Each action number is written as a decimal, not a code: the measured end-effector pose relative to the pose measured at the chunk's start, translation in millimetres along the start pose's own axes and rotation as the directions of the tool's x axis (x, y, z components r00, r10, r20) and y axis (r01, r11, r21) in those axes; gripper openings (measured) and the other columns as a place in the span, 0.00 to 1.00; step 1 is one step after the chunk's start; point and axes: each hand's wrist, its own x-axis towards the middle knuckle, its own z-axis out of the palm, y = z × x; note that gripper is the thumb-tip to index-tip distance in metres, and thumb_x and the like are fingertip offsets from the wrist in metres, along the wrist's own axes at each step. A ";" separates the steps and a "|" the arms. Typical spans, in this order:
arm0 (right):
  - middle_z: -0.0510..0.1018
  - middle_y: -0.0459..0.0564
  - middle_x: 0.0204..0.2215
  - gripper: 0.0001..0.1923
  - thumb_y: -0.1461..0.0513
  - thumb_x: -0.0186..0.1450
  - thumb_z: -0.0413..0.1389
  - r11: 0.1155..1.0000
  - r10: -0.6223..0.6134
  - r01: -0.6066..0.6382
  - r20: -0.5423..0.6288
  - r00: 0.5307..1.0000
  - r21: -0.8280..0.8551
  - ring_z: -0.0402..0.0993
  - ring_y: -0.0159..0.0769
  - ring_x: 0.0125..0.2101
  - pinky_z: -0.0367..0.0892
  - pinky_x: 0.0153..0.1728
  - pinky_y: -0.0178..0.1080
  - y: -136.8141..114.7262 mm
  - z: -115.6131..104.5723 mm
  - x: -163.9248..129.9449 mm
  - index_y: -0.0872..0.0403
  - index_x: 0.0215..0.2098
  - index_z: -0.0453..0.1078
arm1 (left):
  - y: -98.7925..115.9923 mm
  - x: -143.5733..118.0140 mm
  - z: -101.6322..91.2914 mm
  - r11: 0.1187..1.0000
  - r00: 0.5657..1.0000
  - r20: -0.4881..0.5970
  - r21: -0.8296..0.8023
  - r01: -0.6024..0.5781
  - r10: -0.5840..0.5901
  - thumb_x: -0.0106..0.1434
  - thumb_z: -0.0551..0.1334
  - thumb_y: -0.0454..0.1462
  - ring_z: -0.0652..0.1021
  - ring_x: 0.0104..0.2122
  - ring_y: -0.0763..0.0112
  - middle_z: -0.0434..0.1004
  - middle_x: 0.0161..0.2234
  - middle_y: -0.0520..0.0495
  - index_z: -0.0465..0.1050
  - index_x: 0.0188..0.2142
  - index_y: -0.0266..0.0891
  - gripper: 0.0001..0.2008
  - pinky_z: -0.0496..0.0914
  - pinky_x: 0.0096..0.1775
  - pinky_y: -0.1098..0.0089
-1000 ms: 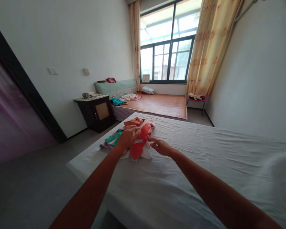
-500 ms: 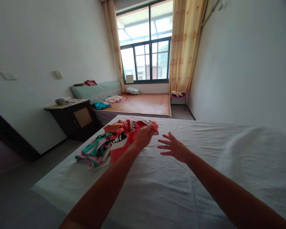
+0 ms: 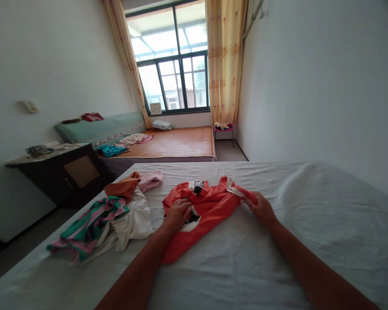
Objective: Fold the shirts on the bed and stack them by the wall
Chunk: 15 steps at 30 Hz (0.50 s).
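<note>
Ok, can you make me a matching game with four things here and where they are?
1. red printed garment
2. crumpled blue cloth
3. square cream clock
4. green-and-pink striped garment

A. on the brown-matted bed
B. near the left edge of the white sheet
C. under the left hand
D. in front of the dark-framed window

Pairs: 1-C, 2-A, 3-D, 4-B

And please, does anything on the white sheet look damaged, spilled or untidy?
Nothing looks spilled or damaged. Only the clothes pile on the left looks untidy: its pieces lie crumpled and overlapping. The red garment is wrinkled too, with the left hand on it and the right hand gripping one end.
</note>
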 end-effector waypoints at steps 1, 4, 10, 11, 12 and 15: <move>0.77 0.53 0.41 0.18 0.52 0.59 0.53 0.998 -0.045 0.045 -0.010 0.999 -0.033 0.74 0.46 0.42 0.68 0.45 0.48 -0.8 1.8 -0.3 0.51 0.44 0.69 | -4.9 -2.9 2.1 1.000 1.000 0.007 0.021 -0.010 0.010 0.65 0.54 0.41 0.71 0.52 0.60 0.74 0.50 0.44 0.75 0.46 0.43 0.15 0.64 0.56 0.58; 0.71 0.51 0.53 0.32 0.53 0.57 0.57 0.993 -0.115 0.114 0.021 0.993 0.017 0.69 0.45 0.51 0.65 0.51 0.47 -6.7 4.9 -2.6 0.47 0.58 0.59 | -6.0 -8.1 3.5 0.998 0.999 0.033 0.044 -0.034 0.032 0.65 0.54 0.45 0.70 0.53 0.61 0.73 0.51 0.46 0.75 0.47 0.45 0.17 0.62 0.57 0.58; 0.75 0.50 0.50 0.26 0.49 0.60 0.53 0.993 -0.073 0.066 0.063 0.995 0.096 0.70 0.45 0.51 0.64 0.53 0.47 -4.4 0.8 -4.8 0.46 0.55 0.66 | -1.2 -9.5 -0.8 0.997 0.999 0.044 0.073 -0.014 0.011 0.59 0.61 0.48 0.69 0.54 0.57 0.71 0.53 0.47 0.74 0.48 0.48 0.19 0.61 0.56 0.57; 0.76 0.49 0.49 0.23 0.50 0.61 0.52 0.993 -0.076 0.068 0.069 0.995 0.100 0.71 0.45 0.51 0.63 0.54 0.47 -1.9 0.5 -4.1 0.47 0.52 0.68 | -2.2 -9.7 -0.7 0.997 0.999 0.036 0.071 -0.015 0.012 0.59 0.61 0.47 0.69 0.54 0.57 0.72 0.53 0.47 0.75 0.48 0.48 0.18 0.62 0.56 0.57; 0.76 0.49 0.48 0.22 0.50 0.61 0.52 0.992 -0.077 0.070 0.065 0.995 0.105 0.71 0.45 0.50 0.63 0.54 0.48 0.7 0.4 -3.3 0.47 0.51 0.69 | -3.3 -10.0 -0.4 0.997 0.999 0.029 0.068 -0.019 0.017 0.59 0.61 0.47 0.70 0.53 0.57 0.72 0.52 0.47 0.75 0.47 0.48 0.17 0.62 0.56 0.58; 0.76 0.50 0.49 0.23 0.50 0.59 0.53 0.992 -0.073 0.067 0.057 0.996 0.112 0.71 0.46 0.50 0.62 0.54 0.49 7.6 1.1 -1.0 0.48 0.51 0.69 | -5.6 -11.5 0.3 0.998 0.999 0.024 0.058 -0.030 0.028 0.60 0.61 0.46 0.70 0.53 0.59 0.73 0.51 0.48 0.75 0.46 0.47 0.16 0.62 0.56 0.60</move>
